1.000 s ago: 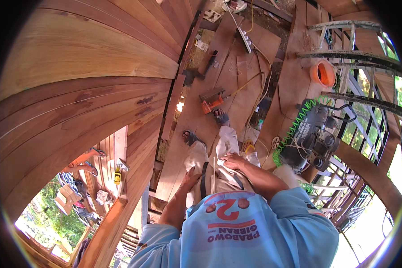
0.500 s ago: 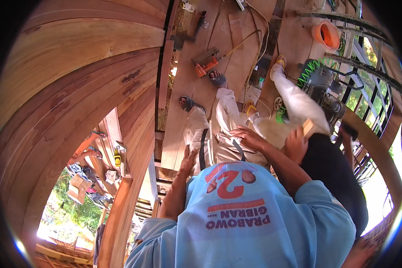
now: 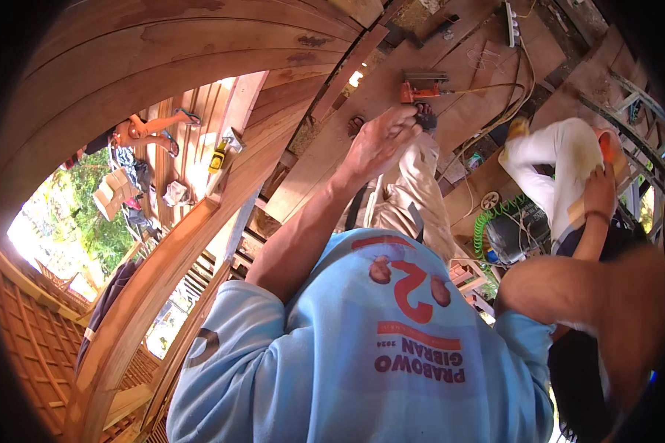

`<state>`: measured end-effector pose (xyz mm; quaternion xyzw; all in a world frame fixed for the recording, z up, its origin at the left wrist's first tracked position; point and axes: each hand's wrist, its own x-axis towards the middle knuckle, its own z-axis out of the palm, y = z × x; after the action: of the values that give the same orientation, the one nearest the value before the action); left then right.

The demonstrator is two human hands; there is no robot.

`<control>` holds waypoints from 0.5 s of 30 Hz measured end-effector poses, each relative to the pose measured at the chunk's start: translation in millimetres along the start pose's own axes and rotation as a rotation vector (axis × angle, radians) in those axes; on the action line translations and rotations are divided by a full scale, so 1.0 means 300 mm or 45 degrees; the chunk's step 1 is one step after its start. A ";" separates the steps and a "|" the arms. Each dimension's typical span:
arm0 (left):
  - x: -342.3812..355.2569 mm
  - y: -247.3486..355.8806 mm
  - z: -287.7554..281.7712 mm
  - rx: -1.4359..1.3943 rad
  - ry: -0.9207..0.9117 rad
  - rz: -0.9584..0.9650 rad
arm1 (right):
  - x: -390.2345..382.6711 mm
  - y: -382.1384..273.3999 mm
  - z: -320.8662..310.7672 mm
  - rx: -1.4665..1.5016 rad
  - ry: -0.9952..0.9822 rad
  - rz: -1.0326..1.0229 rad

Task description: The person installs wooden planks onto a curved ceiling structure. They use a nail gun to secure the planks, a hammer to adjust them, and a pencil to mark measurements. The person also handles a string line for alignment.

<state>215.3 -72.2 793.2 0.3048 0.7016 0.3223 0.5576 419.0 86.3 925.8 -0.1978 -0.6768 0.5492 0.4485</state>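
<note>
Curved reddish-brown timber planking (image 3: 148, 81) fills the space left of the orange power tool (image 3: 419, 90), which lies on the wooden plank floor (image 3: 332, 148). Just below and left of that tool the left hand (image 3: 380, 140) is raised with its fingers loosely curled and grasping nothing. Far right of the tool only the right forearm (image 3: 569, 292) shows, its hand hidden, so its state cannot be told; above it a second person in white trousers (image 3: 558, 159) crouches.
</note>
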 end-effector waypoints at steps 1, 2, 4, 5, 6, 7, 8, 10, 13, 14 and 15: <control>-0.030 -0.049 -0.008 0.128 0.013 -0.038 | 0.059 -0.022 0.048 0.088 -0.137 -0.075; -0.063 -0.120 -0.008 0.264 -0.002 -0.059 | 0.087 -0.044 0.098 0.144 -0.251 -0.117; -0.109 -0.203 0.012 0.394 -0.041 -0.095 | 0.098 -0.064 0.170 0.194 -0.400 -0.163; -0.135 -0.232 -0.010 0.410 -0.050 -0.122 | 0.088 -0.065 0.195 0.188 -0.407 -0.176; -0.168 -0.251 -0.004 0.402 -0.058 -0.172 | 0.076 -0.064 0.195 0.183 -0.423 -0.165; -0.187 -0.267 -0.007 0.432 -0.042 -0.197 | 0.079 -0.063 0.203 0.175 -0.428 -0.169; -0.194 -0.285 -0.012 0.463 -0.020 -0.214 | 0.071 -0.058 0.204 0.172 -0.435 -0.178; -0.219 -0.402 -0.042 0.452 0.032 -0.136 | 0.066 -0.047 0.203 0.184 -0.438 -0.166; -0.197 -0.331 -0.038 0.355 0.066 -0.335 | 0.065 -0.046 0.191 0.183 -0.420 -0.163; -0.190 -0.354 -0.035 0.236 0.103 -0.235 | 0.066 -0.042 0.179 0.185 -0.406 -0.163; -0.185 -0.367 -0.027 0.232 0.119 -0.274 | 0.066 -0.043 0.162 0.191 -0.378 -0.170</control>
<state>210.6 -183.5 740.0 0.2617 0.7818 0.2097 0.5257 371.5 69.7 945.5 -0.0351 -0.7043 0.5903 0.3927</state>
